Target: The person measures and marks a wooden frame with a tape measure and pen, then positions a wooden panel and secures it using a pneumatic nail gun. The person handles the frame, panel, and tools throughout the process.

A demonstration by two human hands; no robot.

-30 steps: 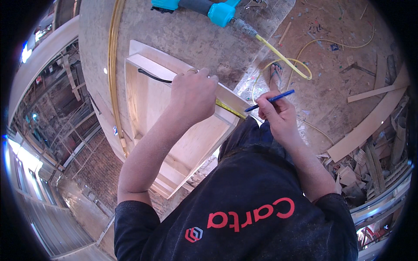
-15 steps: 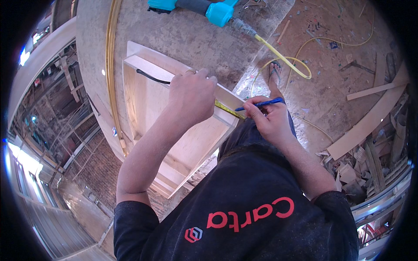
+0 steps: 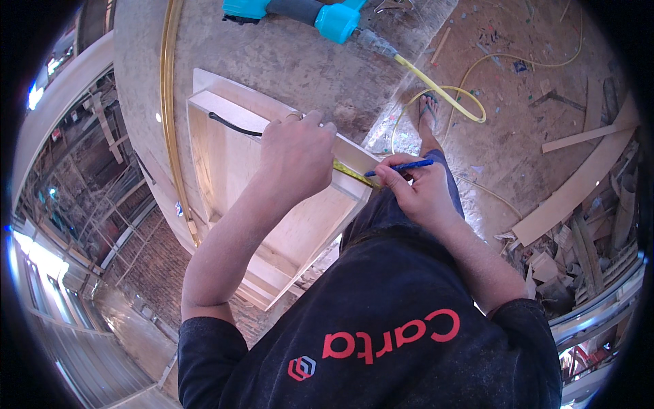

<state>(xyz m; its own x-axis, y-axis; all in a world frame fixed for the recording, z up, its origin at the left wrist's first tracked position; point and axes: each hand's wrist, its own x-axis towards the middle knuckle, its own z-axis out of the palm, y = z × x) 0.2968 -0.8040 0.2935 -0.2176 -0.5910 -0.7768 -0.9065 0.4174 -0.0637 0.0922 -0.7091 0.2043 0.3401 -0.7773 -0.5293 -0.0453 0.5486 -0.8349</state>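
Observation:
A pale wooden drawer-like box (image 3: 262, 221) lies on the worktable in front of me, with a longer panel (image 3: 238, 95) along its far side. My left hand (image 3: 298, 153) is closed over that side, gripping a tape measure whose case the fingers hide. Its black strap (image 3: 235, 127) sticks out to the left. The yellow blade (image 3: 351, 169) runs right along the box's edge toward the corner. My right hand (image 3: 419, 187) pinches a blue pen (image 3: 409, 165), its tip at the blade's end by the panel.
On the worktable (image 3: 272, 61) a teal nail gun (image 3: 327, 19) lies at the far edge, joined to a yellow air hose (image 3: 443, 88). Long gold-coloured strips (image 3: 167, 102) lie at left. Wood offcuts (image 3: 555, 273) pile up on the floor at right, near a long curved board (image 3: 572, 198).
The pen has tipped slightly in my right hand, its tip staying by the blade's end. My left hand keeps its grip. The whole view has shifted a little.

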